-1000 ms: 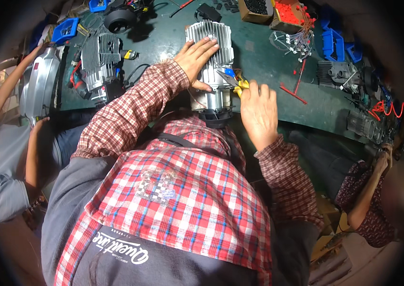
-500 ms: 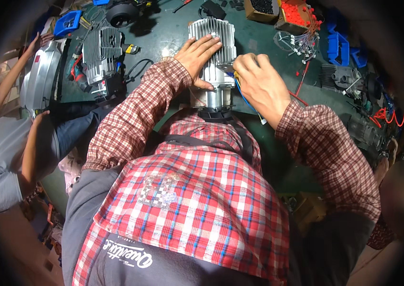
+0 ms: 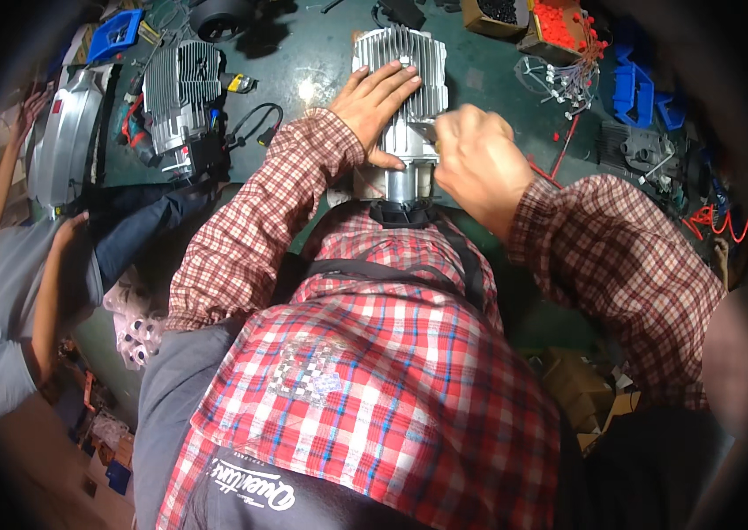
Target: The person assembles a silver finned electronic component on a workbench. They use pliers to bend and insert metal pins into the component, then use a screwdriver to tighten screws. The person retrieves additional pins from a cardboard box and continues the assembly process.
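Observation:
A silver finned metal housing (image 3: 427, 75) lies on the green bench in front of me, its round black-flanged end (image 3: 400, 212) against my apron. My left hand (image 3: 376, 106) rests flat across the fins, fingers stretched out and thumb lower on the casting. At the right side of the housing, my right hand (image 3: 478, 159) is closed and slightly blurred. What its fingers hold is hidden behind the knuckles.
Another finned housing (image 3: 181, 93) with a cable stands to the left. Beside it a co-worker holds a large silver cover (image 3: 74, 132). Boxes of red caps (image 3: 559, 31) and black parts (image 3: 493, 13), a wire bundle (image 3: 559, 84) and blue bins (image 3: 632, 93) lie at the far right.
My right hand has turned and its fingers have curled in at the housing's side. The blue wire seen below it earlier is now out of sight. My left hand stays on the fins.

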{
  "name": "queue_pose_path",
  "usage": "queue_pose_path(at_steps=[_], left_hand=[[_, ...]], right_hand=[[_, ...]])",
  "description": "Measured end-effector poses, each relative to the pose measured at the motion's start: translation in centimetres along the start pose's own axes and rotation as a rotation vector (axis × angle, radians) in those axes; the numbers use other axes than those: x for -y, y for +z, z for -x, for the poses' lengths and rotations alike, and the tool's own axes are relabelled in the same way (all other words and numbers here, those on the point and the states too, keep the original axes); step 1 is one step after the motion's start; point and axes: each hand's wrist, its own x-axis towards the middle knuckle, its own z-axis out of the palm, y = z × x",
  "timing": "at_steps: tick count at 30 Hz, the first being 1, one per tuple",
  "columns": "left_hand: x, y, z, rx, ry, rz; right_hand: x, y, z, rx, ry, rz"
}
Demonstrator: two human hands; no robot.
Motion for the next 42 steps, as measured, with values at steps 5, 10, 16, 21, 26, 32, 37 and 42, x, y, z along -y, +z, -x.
queue_pose_path(at_steps=[5,10,16,21,26,32,37,42], left_hand=[[0.4,1.0,-0.1,-0.027,0.022,0.013],[0.1,1.0,-0.7,-0.073,0.041,0.03],[0.2,1.1,-0.8,-0.068,0.022,0.033],[0.1,1.1,-0.7,-0.059,0.012,0.045],[0.2,0.9,-0.3,-0.056,-0.003,0.043],[0.1,0.6,-0.5,-0.043,-0.004,0.041],[0.3,0.7,-0.3,-0.031,-0.013,0.021],[0.3,1.0,-0.3,-0.087,-0.02,0.008]], right_hand=[[2.7,-0.1,-0.3,0.037,0.289,-0.377],[1.4,-1.0,-0.4,0.132,0.128,-0.099],[-0.7,0.6,0.8,0.007,0.044,0.062],[-0.4,1.3,1.0,0.005,0.091,0.081],[-0.6,1.1,0.7,-0.043,0.099,0.071],[-1.2,1.3,0.4,-0.036,0.031,0.121],[-1.0,0.9,-0.4,0.0,-0.054,0.17],[-0.8,1.0,-0.3,-0.087,-0.037,0.175]])
